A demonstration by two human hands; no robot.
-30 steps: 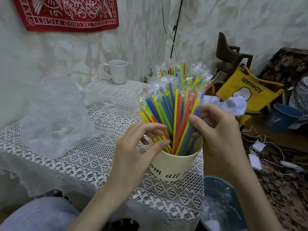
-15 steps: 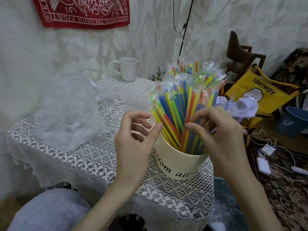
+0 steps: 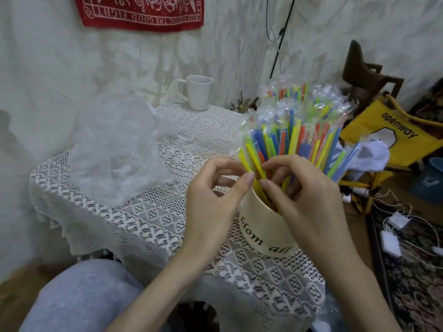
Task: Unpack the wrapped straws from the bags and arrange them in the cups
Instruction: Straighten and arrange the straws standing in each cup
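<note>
- Fanning out of the cup [image 3: 265, 232], the straws [image 3: 293, 133] stand packed and splayed near the table's front right edge, with both hands working at their lower ends just above the rim.
- Left hand [image 3: 213, 200]: fingers curled, thumb tip pressed against a yellow straw at the bundle's left side; it looks like a pinch, though the fingertips behind are partly hidden.
- Right hand [image 3: 304, 200]: fingers curled in among the stems, thumb and forefinger closing on a few; exactly which ones, I cannot tell.
- Doing it well, by my read: work low on the stems where they are stiff, nudge a few at a time toward the middle, and keep one hand steadying the bundle so the leaning outer straws on the right do not tip out.
- Each straw is a slim rigid tube in blue, yellow, green, orange or red, sealed in a clear crinkly sleeve whose flat ends stick up like little flags; slippery stuff, likely to slide past one another.
- Cup is smooth, cream, tapered, with black script on its wall.
- Second cup [image 3: 199, 92], plain white with a handle, sits well apart at the back and appears empty.
- Bag [image 3: 112, 149], crumpled clear plastic, lies left on the table [image 3: 148, 212], which wears a white openwork lace cloth, bumpy and grippy-looking.
</note>
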